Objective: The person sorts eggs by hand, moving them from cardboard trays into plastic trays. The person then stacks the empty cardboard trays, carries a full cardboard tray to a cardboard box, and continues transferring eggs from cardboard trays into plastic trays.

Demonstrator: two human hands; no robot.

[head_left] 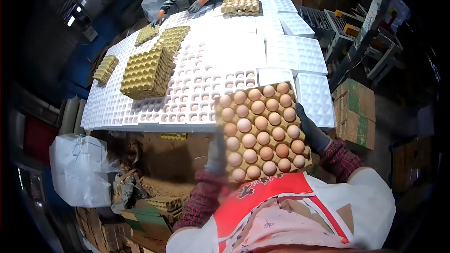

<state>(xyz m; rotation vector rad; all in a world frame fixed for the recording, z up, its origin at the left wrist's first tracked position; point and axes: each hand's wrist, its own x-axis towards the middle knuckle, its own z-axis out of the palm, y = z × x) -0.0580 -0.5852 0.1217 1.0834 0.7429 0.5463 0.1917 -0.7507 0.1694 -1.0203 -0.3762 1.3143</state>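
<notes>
Held up at chest height, just in front of the apron (281, 206) and past the near edge of the table (234, 42): a cardboard egg tray (261, 133) filled with brown eggs (257, 107), tilted a little. Left hand (216, 152), gloved, wrapped closed around the tray's left edge; right hand (309, 129), also gloved, clamped closed on the right edge, fingers seemingly under the rim.

Likely heavy for its size when this full, and very fragile: eggs loose in their cups, free to roll out with any steep tilt. Pulp cardboard probably soft and bendy, prone to sagging in the middle if gripped only at the corners. Best held at mid-length of two opposite edges, fingers spread flat beneath, thumbs on top of the rim, never pressing on the eggs. Kept level, moved slowly.

Across the table: white foam trays (187, 98), some with eggs in their cups, a stack of empty cardboard trays (146, 72) and another full tray (240, 3) at the far end. Beyond that, another person's gloved hands (194, 5) at work on the table
</notes>
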